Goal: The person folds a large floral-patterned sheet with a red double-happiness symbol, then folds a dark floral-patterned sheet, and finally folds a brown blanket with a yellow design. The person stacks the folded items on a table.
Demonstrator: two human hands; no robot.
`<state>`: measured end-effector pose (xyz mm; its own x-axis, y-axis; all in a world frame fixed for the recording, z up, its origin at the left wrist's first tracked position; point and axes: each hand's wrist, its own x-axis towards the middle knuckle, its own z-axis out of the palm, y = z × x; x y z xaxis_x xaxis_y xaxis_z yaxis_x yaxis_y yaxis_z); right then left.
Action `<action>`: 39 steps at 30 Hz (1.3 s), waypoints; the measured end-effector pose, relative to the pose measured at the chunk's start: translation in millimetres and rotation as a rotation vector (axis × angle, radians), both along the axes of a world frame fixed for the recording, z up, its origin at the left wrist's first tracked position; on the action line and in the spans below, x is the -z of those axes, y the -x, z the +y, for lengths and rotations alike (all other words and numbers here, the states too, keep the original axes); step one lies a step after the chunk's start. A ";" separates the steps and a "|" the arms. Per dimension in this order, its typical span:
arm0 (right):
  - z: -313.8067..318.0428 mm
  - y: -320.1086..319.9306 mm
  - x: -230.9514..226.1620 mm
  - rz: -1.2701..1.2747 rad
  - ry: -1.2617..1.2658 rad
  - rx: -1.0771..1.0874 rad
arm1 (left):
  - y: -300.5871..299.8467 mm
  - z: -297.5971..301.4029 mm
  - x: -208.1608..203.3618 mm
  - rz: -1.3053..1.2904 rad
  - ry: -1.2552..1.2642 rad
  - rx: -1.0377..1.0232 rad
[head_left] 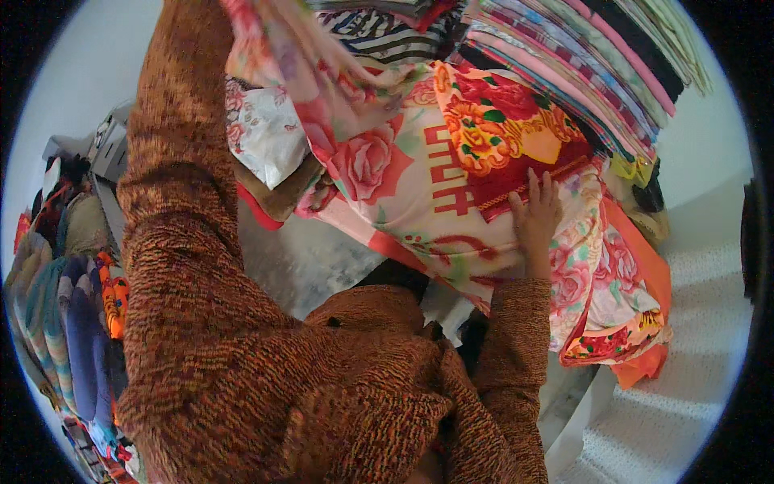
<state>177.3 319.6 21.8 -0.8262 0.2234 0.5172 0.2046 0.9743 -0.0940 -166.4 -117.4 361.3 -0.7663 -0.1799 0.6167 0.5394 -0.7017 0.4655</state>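
A large pink and cream cloth (371, 161) printed with roses spreads in front of me. Its upper left part rises toward the top edge, beside my raised left sleeve. My left hand is beyond the picture's edge, so its grip is hidden. My right hand (538, 214) rests on the fabric with its fingers spread. Beneath its fingertips lies a dark red and orange panel (508, 121) with a floral pattern. A white flowered cloth (270, 137) sits near my left sleeve, and an orange cloth (645, 266) shows under the rose cloth on the right.
Behind the cloth stands a pile of folded fabrics (564, 73), next to a black-and-white striped cloth (387, 36). Garments (85, 323) hang or lie at the far left, near a grey box-like object (109, 149). White patterned steps (677, 403) are at the lower right.
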 end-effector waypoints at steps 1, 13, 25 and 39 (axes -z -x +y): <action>-0.1 -0.2 -0.6 -0.007 -0.002 0.007 | -21.6 51.0 -13.9 0.060 0.040 0.096; -6.7 -20.4 4.9 0.046 0.103 -0.069 | -396.9 403.2 193.3 1.429 1.081 0.924; -21.1 -60.5 11.2 -0.139 0.235 -0.217 | -288.9 211.4 276.6 0.443 1.095 0.422; 47.9 -172.8 -81.4 0.190 1.224 -0.059 | -55.3 96.4 296.6 -0.014 1.176 -0.228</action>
<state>350.1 367.5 103.2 -0.7862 0.6085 0.1072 0.0467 0.2316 -0.9717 -111.1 -20.9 64.7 -0.7981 0.3563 0.4859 0.5856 0.2687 0.7648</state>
